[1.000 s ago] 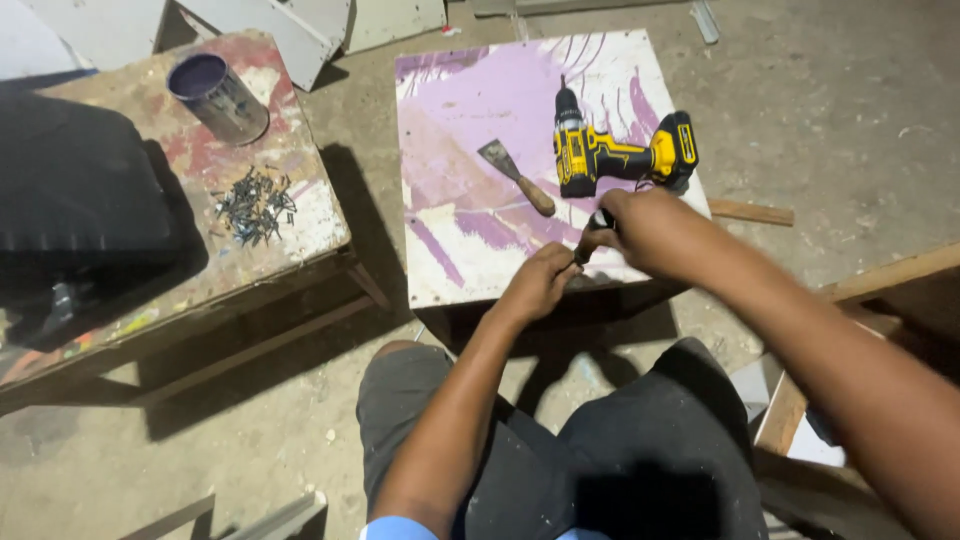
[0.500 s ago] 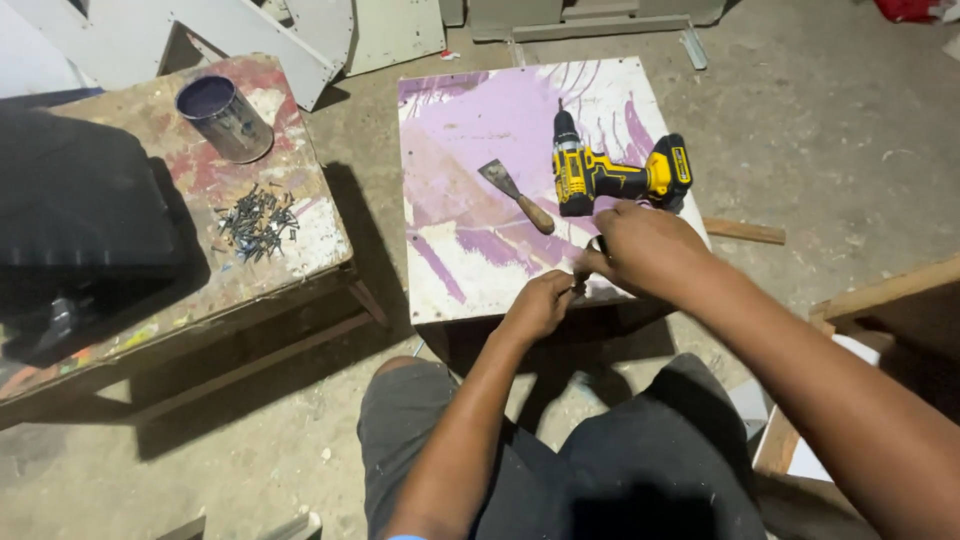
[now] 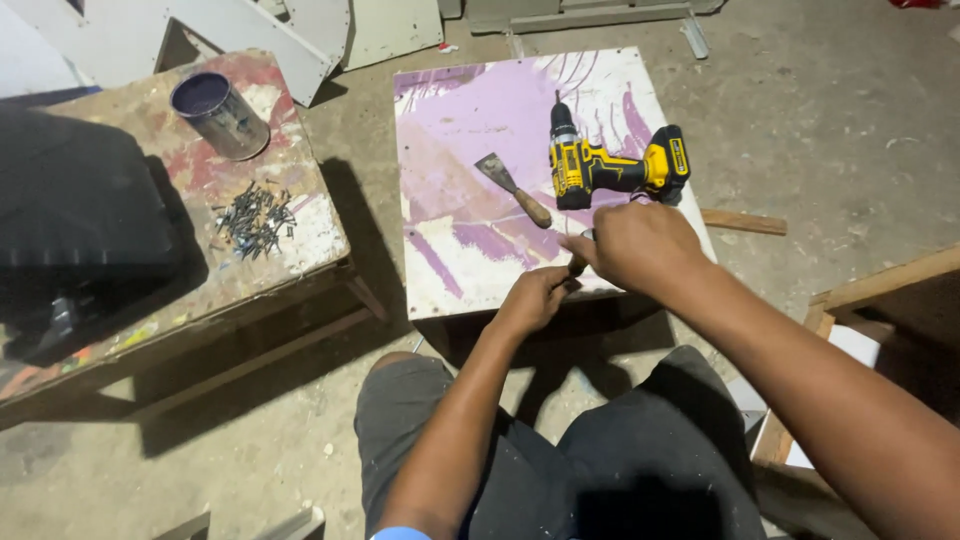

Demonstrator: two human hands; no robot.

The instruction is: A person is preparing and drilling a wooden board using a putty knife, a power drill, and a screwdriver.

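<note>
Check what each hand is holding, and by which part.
Both the left hand and right hand pinch one small dark object between them; its kind and the gripped part cannot be told.

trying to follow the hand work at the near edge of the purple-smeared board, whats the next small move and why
Probably a short, firm turn or push with the right hand while the left hand steadies. Both hands meet at the near edge of the board around a small dark tool, its tip hidden. The drill and scraper lie untouched.

Dusty concrete floor [image 3: 860, 110], paint-stained wooden tabletop [image 3: 290, 250] on the left, white panels [image 3: 130, 40] leaning behind, dim light.
</note>
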